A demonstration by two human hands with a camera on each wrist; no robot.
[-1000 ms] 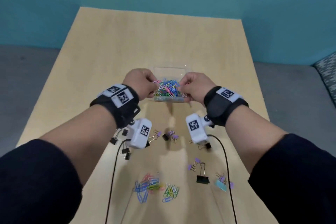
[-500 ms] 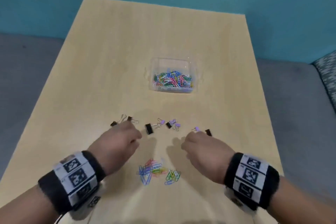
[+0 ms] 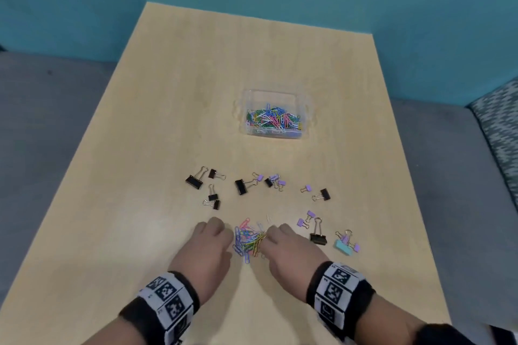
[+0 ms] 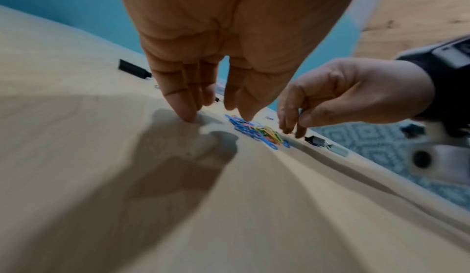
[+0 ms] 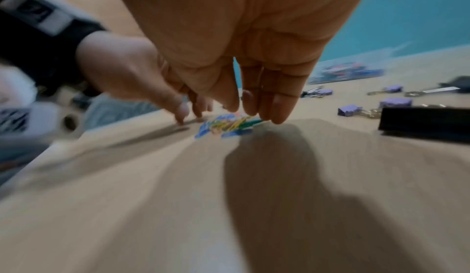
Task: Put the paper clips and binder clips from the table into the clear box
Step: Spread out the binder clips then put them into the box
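Observation:
A clear box (image 3: 243, 109) holding colourful paper clips stands mid-table. Nearer me, a heap of coloured paper clips (image 3: 249, 241) lies between my two hands. My left hand (image 3: 213, 238) has its fingers pointing down at the table, touching the heap's left side (image 4: 257, 132). My right hand (image 3: 280, 241) presses straight fingertips (image 5: 267, 114) on the heap's right edge (image 5: 229, 126), thumb close beside them. Neither hand lifts anything. Black binder clips (image 3: 194, 181), (image 3: 241, 186), (image 3: 318, 238), small purple ones (image 3: 301, 222) and a teal one (image 3: 344, 246) lie scattered around.
The wooden table (image 3: 196, 78) runs back to a teal wall. Grey floor lies on both sides and a patterned cushion (image 3: 499, 131) sits off the right edge. The teal clip lies close to the table's right edge.
Both hands came back from the box to the near paper clips. The two small heaps have been pushed together into one between the hands.

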